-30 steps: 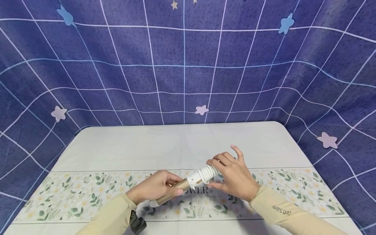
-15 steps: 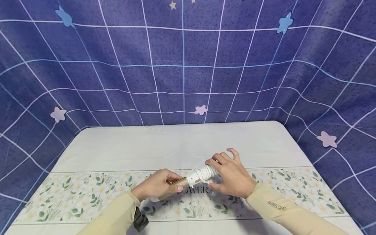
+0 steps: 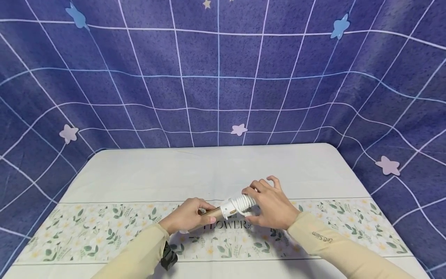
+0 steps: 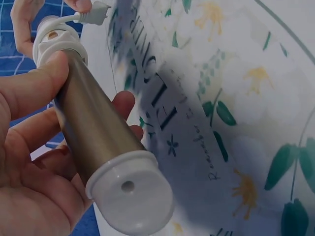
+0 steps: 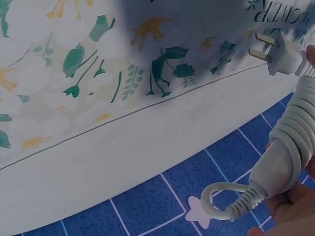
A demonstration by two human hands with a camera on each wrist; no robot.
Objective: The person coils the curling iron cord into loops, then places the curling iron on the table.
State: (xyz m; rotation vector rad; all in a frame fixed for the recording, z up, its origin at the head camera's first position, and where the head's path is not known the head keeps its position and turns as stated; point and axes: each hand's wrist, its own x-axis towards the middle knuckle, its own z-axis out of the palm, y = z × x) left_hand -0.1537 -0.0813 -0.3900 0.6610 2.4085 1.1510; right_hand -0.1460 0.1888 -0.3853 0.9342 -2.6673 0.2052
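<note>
A curling iron (image 3: 214,213) with a gold barrel and white ends is held tilted just above the table's middle. My left hand (image 3: 188,217) grips its barrel, the thumb along one side; the white tip cap (image 4: 135,196) points toward the left wrist camera. White power cord (image 3: 245,202) is wound in several coils round the handle. My right hand (image 3: 273,207) curls over the coils and holds the cord close to its two-prong plug (image 5: 281,55). From the handle's end (image 5: 273,169) a short cord loop (image 5: 211,194) sticks out. Part of the handle is hidden behind the right fingers.
A white cloth with a floral band (image 3: 115,232) and printed lettering covers the table (image 3: 156,170). Blue grid curtain (image 3: 195,93) with star shapes surrounds the back and sides. A black device (image 3: 168,257) is strapped at the left wrist.
Both hands have drawn slightly closer together, the left shifting a little right and the right a little left. The curling iron has tipped slightly flatter, still held by both hands.
</note>
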